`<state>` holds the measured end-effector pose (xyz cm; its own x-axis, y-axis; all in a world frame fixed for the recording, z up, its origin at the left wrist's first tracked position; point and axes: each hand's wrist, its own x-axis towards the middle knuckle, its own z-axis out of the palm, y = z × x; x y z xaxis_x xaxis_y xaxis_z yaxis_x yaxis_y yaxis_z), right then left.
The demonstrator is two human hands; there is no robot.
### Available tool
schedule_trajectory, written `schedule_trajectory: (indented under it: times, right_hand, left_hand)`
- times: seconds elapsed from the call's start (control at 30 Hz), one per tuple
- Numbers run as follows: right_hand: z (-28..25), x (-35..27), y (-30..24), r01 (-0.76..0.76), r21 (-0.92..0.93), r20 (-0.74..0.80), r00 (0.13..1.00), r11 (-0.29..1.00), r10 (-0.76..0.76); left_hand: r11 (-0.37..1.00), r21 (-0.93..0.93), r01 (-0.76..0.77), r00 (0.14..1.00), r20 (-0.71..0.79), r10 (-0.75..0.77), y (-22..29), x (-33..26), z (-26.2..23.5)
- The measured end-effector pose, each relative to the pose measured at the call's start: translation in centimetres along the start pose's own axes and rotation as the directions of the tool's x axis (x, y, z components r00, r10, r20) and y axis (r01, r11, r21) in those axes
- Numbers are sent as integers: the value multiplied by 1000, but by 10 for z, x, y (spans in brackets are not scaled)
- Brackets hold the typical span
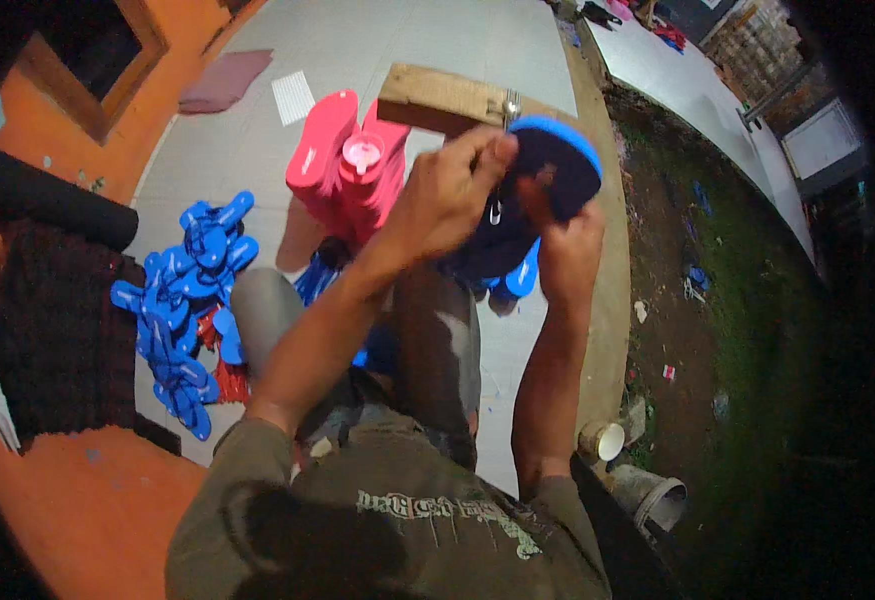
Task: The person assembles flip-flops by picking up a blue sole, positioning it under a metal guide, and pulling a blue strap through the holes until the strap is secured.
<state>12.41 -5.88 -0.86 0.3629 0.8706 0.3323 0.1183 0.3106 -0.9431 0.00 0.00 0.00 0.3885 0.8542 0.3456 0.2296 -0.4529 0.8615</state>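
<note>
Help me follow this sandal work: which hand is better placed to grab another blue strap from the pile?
Probably the left hand: the blue strap pile lies on the person's left, while the right hand supports the dark sandal sole.

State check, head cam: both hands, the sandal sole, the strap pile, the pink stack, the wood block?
left hand: closed, pinching at the top of the sole
right hand: gripping the sole from below
blue-edged sandal sole: held up, tilted, dark face toward the camera
blue strap pile: loose heap on the floor
pink soles: stacked on edge
wooden block: lying flat
</note>
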Motion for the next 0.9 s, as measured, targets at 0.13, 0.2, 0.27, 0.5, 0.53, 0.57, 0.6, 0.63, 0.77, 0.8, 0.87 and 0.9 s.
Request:
schedule_trajectory:
  times: [0.13, 0.2, 0.27, 0.5, 0.53, 0.57, 0.6, 0.63, 0.77, 0.8, 0.87, 0.9]
  right_hand:
    - [-39, -63, -28, -181, -738, -28, 971, 650, 238]
    - [-20, 21, 5, -59, -782, -62, 998, 620, 17]
    - [13, 18, 70, -248, -424, 32, 957, 871, 288]
    - [32, 10, 37, -227, 66, -86, 969, 972, 232]
    - [28, 6, 25, -262, 15, -105, 959, 965, 262]
    - [23, 3, 21, -268, 52, -67, 960, 962, 272]
    - [21, 9, 25, -282, 83, -40, 957, 956, 286]
    - [19, 10, 30, -293, 104, -14, 955, 950, 296]
    - [42, 9, 68, -364, -82, -81, 930, 928, 358]
    - [41, 6, 63, -391, -121, -36, 920, 912, 389]
    - [40, 3, 48, -430, -200, 50, 893, 880, 448]
    - [39, -2, 47, -431, -153, 74, 892, 889, 445]
  left_hand:
    - [947, -180, 266, 963, 20, -267, 23, -40, 17]
    - [949, -235, 209, 974, 134, -181, 16, -33, 8]
    - [974, -134, 180, 983, 54, -174, -14, -11, 4]
    - [931, 365, -14, 1000, -15, 21, -54, -7, -13]
    - [927, 370, -63, 997, -18, 75, -46, -16, -5]
    - [951, 302, -58, 998, 49, 45, -36, -21, -8]
    - [972, 229, -45, 991, 131, 16, -34, -19, -17]
    - [989, 147, -27, 977, 213, -4, -32, -19, -27]
    - [795, 581, -178, 980, 35, 194, -45, -18, -46]
    - [820, 540, -190, 981, 71, 181, -30, -25, -46]
    - [692, 676, -254, 952, 302, 54, -33, -28, -32]
    - [626, 722, -294, 919, 394, -23, -35, -30, -26]
